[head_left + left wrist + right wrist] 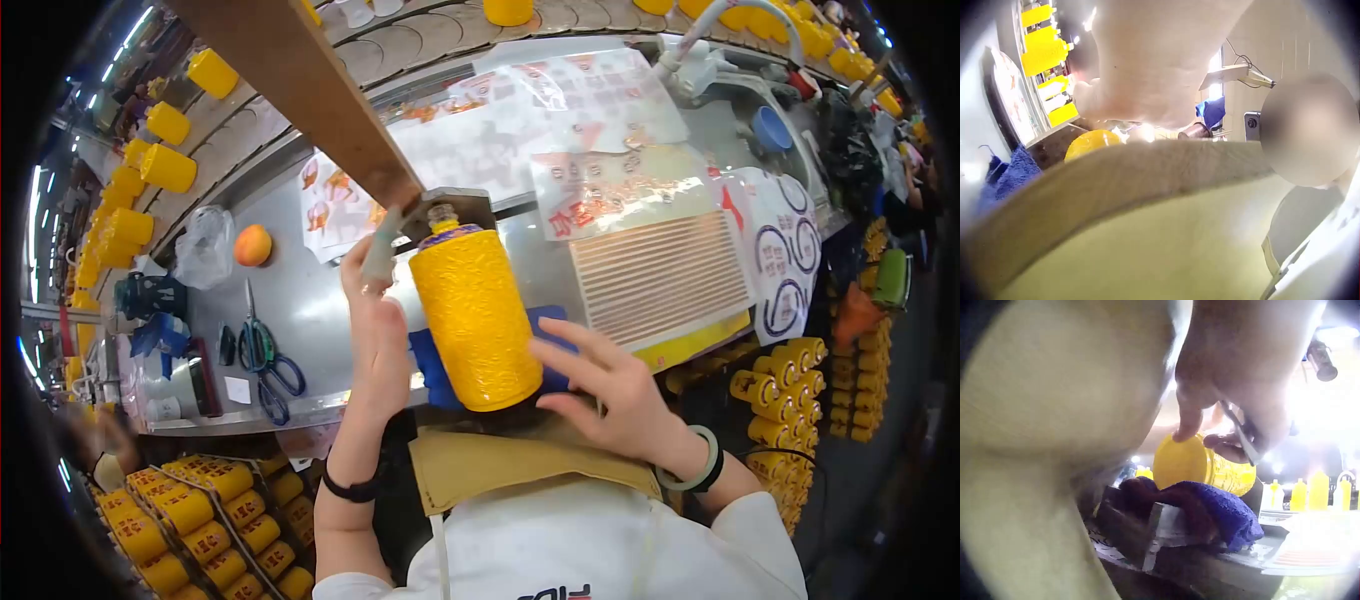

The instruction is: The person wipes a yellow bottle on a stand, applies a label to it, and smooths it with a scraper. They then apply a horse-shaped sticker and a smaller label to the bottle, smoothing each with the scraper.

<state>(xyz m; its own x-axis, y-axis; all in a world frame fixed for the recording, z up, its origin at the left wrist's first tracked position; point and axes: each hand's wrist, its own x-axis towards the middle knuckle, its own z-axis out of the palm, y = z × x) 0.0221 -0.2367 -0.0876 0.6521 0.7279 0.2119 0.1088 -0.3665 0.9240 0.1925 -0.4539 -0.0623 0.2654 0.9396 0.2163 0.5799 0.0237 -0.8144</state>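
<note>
A bumpy yellow bottle (pixel 475 320) lies on its side on a folded blue towel (pixel 432 368), its neck toward a metal bracket (pixel 465 205) under a wooden beam. My left hand (pixel 378 335) is beside the bottle's neck end, fingers extended, a pale cover on one finger. At the base end is my right hand (pixel 615 390), its fingertips right at the bottle's side. In the right wrist view that hand holds a thin, pale, flat tool (pixel 1242 434) under curled fingers; its kind cannot be told. The left wrist view shows mostly my forearm and the tan apron (pixel 1147 237).
Scissors (pixel 262 355), a peach (pixel 253 245) and a plastic bag (pixel 205 248) lie left on the metal table. Decal sheets (pixel 620 190) and a striped sheet (pixel 660 275) lie right. Yellow bottles (pixel 168 168) line the conveyor; stacked ones (pixel 200 510) stand below left.
</note>
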